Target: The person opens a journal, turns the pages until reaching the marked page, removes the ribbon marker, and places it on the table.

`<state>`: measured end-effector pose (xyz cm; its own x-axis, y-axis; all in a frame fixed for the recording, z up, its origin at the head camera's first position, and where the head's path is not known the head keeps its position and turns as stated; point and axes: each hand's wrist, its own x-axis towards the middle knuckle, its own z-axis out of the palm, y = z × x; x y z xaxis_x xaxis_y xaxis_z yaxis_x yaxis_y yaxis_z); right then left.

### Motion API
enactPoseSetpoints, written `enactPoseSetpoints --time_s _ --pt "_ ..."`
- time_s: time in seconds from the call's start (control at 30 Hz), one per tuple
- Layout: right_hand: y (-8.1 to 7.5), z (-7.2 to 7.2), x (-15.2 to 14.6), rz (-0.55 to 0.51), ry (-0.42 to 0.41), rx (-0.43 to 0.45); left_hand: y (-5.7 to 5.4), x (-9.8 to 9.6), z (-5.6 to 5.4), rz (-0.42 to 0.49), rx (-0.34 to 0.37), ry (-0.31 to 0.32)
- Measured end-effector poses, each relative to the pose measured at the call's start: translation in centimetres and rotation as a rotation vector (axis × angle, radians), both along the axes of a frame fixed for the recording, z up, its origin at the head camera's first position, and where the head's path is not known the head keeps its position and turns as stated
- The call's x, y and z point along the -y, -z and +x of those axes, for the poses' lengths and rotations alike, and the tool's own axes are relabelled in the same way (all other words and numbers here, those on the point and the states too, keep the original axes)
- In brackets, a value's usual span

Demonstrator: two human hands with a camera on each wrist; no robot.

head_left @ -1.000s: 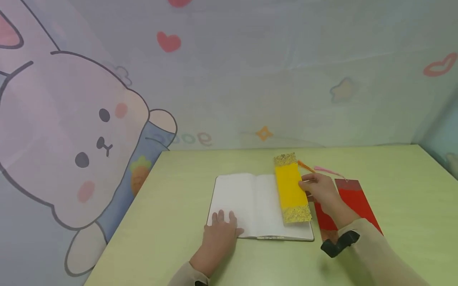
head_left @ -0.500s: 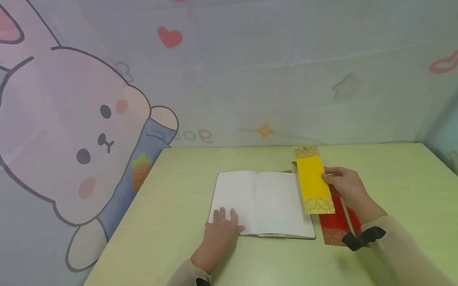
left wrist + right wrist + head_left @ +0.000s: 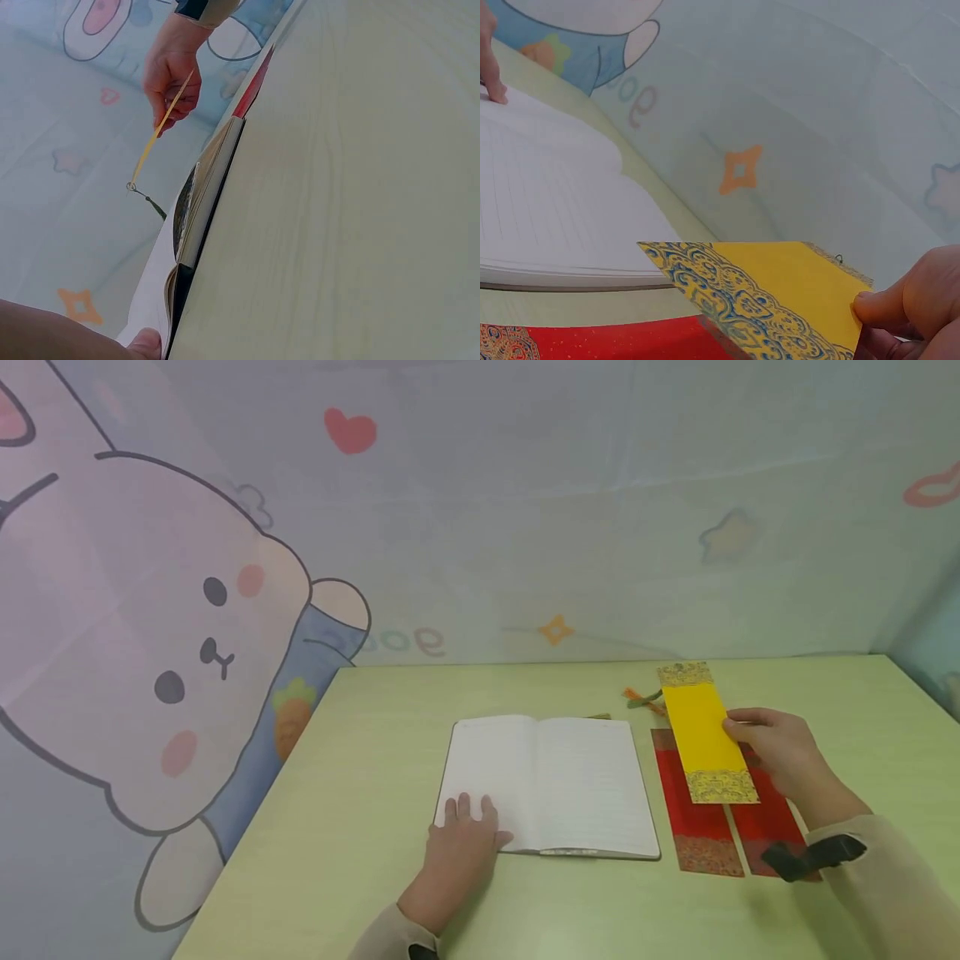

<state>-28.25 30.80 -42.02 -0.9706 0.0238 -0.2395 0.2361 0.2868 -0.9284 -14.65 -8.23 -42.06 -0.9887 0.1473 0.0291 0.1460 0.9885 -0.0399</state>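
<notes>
My right hand pinches a yellow bookmark by its right edge, thumb on top. Patterned gold bands cross both its ends, and a green tassel hangs from its far end. In the left wrist view the bookmark appears edge-on, raised above the table. Under it lie two red bookmarks side by side, partly covered by the yellow one and the hand. My left hand rests flat with spread fingers on the left page of an open notebook.
A patterned strip shows among the pages at the notebook's near edge. A small brownish piece sticks out behind the far edge. An orange tassel lies beyond the red bookmarks. A printed cloth hangs behind the table.
My right hand has carried the yellow bookmark rightward, from over the notebook's right page to over the red bookmarks. The left hand stays on the notebook.
</notes>
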Motion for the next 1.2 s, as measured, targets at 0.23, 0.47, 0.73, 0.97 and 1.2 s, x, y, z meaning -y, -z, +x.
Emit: enactPoseSetpoints --time_s 0.23,0.47,0.73,0.97,1.2 --pt "2.1 -1.3 -2.2 0.017 0.020 -0.021 -0.2 -0.1 0.0 -0.002 0.004 -0.013" --pt "-0.3 0.6 -2.0 0.057 0.021 -0.019 -0.1 -0.1 0.1 -0.007 0.006 -0.017" --pt "-0.8 1.0 -3.9 0.080 0.044 -0.010 -0.2 -0.1 0.2 -0.016 0.002 -0.022" --pt "-1.4 1.3 -4.9 0.119 0.044 -0.014 -0.1 0.0 0.1 -0.008 -0.004 -0.017" --pt "-2.0 2.1 -5.5 0.138 0.078 0.020 0.1 0.1 0.1 -0.008 -0.013 -0.014"
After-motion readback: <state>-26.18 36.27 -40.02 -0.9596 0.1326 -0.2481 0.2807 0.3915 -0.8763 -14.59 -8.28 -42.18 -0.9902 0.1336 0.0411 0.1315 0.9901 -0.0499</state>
